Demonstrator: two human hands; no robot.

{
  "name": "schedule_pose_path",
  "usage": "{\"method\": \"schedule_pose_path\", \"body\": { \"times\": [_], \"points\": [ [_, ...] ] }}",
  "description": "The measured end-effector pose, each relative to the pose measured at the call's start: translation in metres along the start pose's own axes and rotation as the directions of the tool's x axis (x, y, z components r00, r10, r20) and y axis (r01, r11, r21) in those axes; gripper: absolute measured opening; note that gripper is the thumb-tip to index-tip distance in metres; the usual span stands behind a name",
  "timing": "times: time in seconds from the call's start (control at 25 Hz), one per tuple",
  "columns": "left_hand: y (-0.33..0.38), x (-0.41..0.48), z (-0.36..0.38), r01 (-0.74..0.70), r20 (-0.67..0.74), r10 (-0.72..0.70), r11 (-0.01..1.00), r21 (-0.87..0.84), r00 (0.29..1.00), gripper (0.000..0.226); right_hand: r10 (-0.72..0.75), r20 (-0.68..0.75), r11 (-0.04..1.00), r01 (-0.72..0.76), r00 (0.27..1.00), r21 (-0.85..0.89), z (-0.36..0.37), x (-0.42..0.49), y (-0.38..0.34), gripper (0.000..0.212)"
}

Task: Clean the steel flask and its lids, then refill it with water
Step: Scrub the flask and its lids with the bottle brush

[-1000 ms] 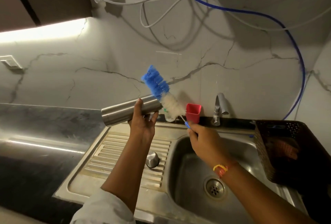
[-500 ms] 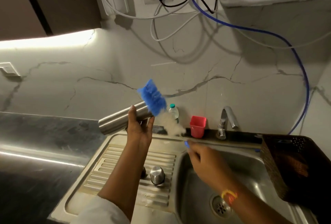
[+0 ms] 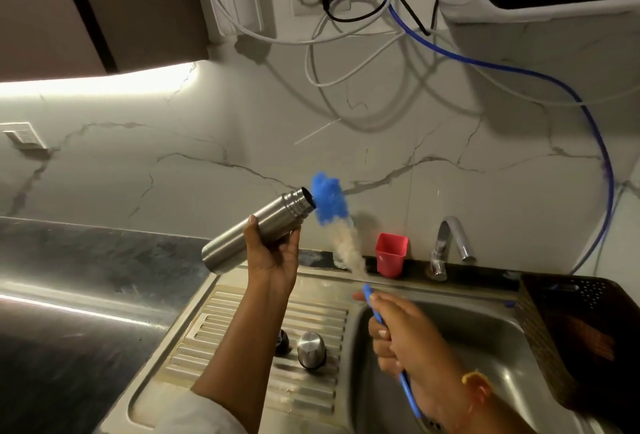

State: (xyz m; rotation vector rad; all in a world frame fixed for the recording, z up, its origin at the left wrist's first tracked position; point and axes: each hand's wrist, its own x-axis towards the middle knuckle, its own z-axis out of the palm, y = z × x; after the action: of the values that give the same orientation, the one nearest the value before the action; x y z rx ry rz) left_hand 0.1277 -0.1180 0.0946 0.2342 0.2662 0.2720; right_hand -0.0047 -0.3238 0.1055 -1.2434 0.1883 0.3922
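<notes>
My left hand (image 3: 273, 253) grips the steel flask (image 3: 256, 231) around its middle, tilted with the open mouth up to the right. My right hand (image 3: 405, 340) holds the blue handle of a bottle brush (image 3: 330, 203). The brush's blue tip sits right at the flask's mouth, its white bristles trailing down toward my right hand, blurred. A steel lid (image 3: 311, 350) stands on the drainboard, with a smaller dark lid (image 3: 284, 343) beside it, partly behind my left forearm.
The steel sink (image 3: 450, 322) lies below my right hand, with a tap (image 3: 446, 243) and a red cup (image 3: 391, 253) on its back ledge. A dark perforated basket (image 3: 581, 336) sits at the right. Cables and a blue hose (image 3: 519, 69) hang on the marble wall.
The flask has turned so its open mouth points up to the right. The brush's blue tip has come from in front of the flask's body to its mouth. The view has tilted up.
</notes>
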Motion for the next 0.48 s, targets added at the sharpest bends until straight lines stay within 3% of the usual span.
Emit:
{"method": "schedule_pose_path", "body": {
  "times": [0.2,0.32,0.48],
  "points": [
    [-0.023,-0.025,-0.008,0.112,0.113,-0.114,0.993,0.025,0.987,0.062,0.207,0.263,0.901,-0.288,0.942,0.325,0.003,0.007,-0.017,0.034],
    [-0.01,-0.019,-0.003,0.103,0.121,-0.103,0.995,0.005,0.987,0.067,0.25,0.396,0.844,-0.399,0.883,0.358,-0.008,-0.002,-0.014,0.037],
    [-0.013,-0.031,-0.003,0.193,0.139,-0.213,0.971,0.142,0.967,0.063,0.202,0.413,0.845,-0.371,0.888,0.385,-0.017,0.005,-0.022,0.039]
  ]
}}
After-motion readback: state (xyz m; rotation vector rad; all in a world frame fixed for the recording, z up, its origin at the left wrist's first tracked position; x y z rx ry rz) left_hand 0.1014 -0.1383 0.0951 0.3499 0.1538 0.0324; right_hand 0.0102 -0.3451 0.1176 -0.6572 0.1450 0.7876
